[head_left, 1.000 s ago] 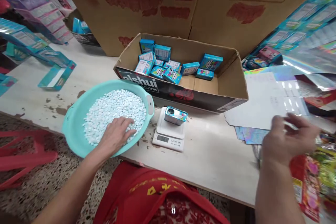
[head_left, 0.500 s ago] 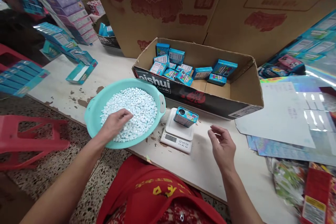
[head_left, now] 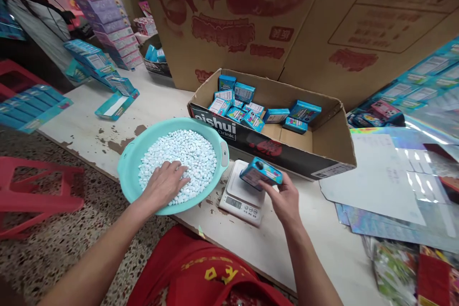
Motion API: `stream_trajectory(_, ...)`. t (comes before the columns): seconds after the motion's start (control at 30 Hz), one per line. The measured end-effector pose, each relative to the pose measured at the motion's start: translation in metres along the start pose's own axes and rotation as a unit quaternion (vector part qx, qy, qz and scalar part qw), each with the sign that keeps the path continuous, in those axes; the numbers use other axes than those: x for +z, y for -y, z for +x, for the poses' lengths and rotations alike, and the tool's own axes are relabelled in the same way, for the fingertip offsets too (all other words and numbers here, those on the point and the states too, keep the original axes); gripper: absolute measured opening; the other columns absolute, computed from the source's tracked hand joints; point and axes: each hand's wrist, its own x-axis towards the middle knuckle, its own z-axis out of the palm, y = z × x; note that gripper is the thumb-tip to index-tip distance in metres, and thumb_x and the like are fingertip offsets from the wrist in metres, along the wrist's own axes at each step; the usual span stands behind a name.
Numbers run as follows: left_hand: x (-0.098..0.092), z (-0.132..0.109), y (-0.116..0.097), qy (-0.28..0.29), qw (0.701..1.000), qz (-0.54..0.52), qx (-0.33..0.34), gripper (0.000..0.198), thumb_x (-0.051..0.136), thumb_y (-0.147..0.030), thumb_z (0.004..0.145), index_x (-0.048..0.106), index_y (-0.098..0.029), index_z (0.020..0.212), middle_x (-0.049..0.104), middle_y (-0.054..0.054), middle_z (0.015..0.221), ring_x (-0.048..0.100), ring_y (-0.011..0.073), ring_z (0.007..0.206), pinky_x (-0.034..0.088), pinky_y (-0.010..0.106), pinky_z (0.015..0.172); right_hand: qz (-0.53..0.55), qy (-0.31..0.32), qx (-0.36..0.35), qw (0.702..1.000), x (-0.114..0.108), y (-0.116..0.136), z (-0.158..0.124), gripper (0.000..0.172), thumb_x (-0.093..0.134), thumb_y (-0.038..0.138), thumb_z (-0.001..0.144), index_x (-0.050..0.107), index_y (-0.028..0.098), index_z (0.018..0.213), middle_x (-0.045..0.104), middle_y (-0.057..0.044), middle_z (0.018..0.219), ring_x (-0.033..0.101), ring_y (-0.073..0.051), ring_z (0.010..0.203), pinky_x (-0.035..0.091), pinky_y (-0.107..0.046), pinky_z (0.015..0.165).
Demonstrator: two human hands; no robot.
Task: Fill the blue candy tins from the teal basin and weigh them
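Note:
My left hand (head_left: pixel 165 182) lies in a turquoise basin (head_left: pixel 133 153) full of small white candy pieces (head_left: pixel 186 153), fingers curled into the pile. My right hand (head_left: pixel 283 198) grips a small blue tin (head_left: pixel 260 172) and holds it tilted just above the white digital scale (head_left: pixel 241 196) at the table's front edge. Behind the scale stands an open cardboard tray (head_left: pixel 333 146) holding several small blue boxes (head_left: pixel 251 105).
White and holographic sheets (head_left: pixel 380 177) lie to the right, with colourful wrappers (head_left: pixel 405 267) at the lower right. Flat teal cartons (head_left: pixel 116 105) and stacked boxes (head_left: pixel 103 14) sit far left. A large brown carton (head_left: pixel 287 19) walls the back. Red plastic stool (head_left: pixel 28 191) on the floor at left.
My right hand came back from the sheets on the right, reached the scale and took hold of the blue tin, lifting it off the pan. My left hand stayed in the candy.

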Motion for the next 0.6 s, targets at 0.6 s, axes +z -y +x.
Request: stream_trajectory(0.6, -0.024, 0.015, 0.012, -0.055, 0.685, -0.694, -0.214, 0.022, 0.062, -0.038, 0.076, 0.054, -0.018, 0.073, 0.049, -0.001, 0.059, 0.036, 0.009, 0.043, 0.026, 0.019, 0.039, -0.018, 0.037, -0.016, 0.999, 0.009, -0.018, -0.001, 0.048, 0.074, 0.044, 0.07, 0.061, 0.023, 0.111, 0.067, -0.006, 0.109, 0.062, -0.023, 0.097, 0.047, -0.039, 0.088)
